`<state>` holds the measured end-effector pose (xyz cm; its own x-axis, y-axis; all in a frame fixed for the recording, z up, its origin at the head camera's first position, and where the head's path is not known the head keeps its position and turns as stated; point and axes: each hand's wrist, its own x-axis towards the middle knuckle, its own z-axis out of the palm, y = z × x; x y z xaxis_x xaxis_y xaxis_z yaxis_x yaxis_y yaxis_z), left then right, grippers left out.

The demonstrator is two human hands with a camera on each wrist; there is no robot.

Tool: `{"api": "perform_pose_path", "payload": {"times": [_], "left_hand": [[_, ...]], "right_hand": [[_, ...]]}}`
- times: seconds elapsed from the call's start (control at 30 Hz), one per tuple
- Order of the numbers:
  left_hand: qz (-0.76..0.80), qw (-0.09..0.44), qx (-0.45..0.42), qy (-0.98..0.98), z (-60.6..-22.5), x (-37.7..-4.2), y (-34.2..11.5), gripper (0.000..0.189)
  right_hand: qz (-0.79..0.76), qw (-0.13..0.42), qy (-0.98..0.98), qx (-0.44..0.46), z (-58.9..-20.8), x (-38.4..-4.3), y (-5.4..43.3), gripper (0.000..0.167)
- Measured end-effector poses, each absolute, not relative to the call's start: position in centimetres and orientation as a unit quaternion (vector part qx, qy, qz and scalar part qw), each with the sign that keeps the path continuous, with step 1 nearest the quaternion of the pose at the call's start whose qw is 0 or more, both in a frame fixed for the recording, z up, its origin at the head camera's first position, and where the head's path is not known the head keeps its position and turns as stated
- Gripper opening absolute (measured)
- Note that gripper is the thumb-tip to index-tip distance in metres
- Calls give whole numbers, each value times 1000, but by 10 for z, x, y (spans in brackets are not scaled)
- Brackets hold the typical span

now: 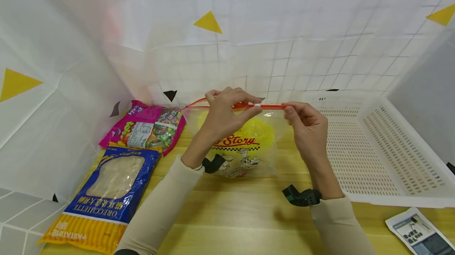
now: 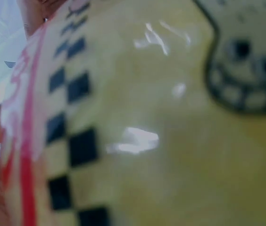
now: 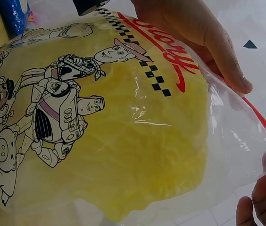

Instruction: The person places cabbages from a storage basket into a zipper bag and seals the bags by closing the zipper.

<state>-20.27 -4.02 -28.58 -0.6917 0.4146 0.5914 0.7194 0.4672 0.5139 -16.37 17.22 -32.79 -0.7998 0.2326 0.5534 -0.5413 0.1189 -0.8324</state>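
Note:
A clear zip bag (image 1: 245,164) with printed cartoon characters and a red zip strip (image 1: 275,107) is held up between both hands. Something yellow (image 1: 264,128) shows inside it. My left hand (image 1: 227,111) pinches the white slider (image 1: 257,105) on the strip between thumb and fingertips. At the strip's right end, my right hand (image 1: 309,128) pinches the bag's top corner. The right wrist view shows the bag's printed face (image 3: 67,108) close up, with the left hand (image 3: 189,30) at the zip. Blurred print (image 2: 76,146) fills the left wrist view.
Left of the bag lie a pink candy bag (image 1: 149,124) and a blue and yellow pasta bag (image 1: 103,195). A white perforated basket (image 1: 387,199) stands at the right. A small printed pouch (image 1: 419,233) lies in front of it. White sheeting (image 1: 284,18) hangs behind.

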Motion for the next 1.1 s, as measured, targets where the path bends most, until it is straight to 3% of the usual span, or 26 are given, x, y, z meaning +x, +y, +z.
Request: {"api": "perform_pose_path", "payload": {"times": [1.1], "left_hand": [[-384, 223, -341, -828, -286, -206, -50, 10]], "right_hand": [[630, 323, -697, 110, -327, -166, 179, 20]]}}
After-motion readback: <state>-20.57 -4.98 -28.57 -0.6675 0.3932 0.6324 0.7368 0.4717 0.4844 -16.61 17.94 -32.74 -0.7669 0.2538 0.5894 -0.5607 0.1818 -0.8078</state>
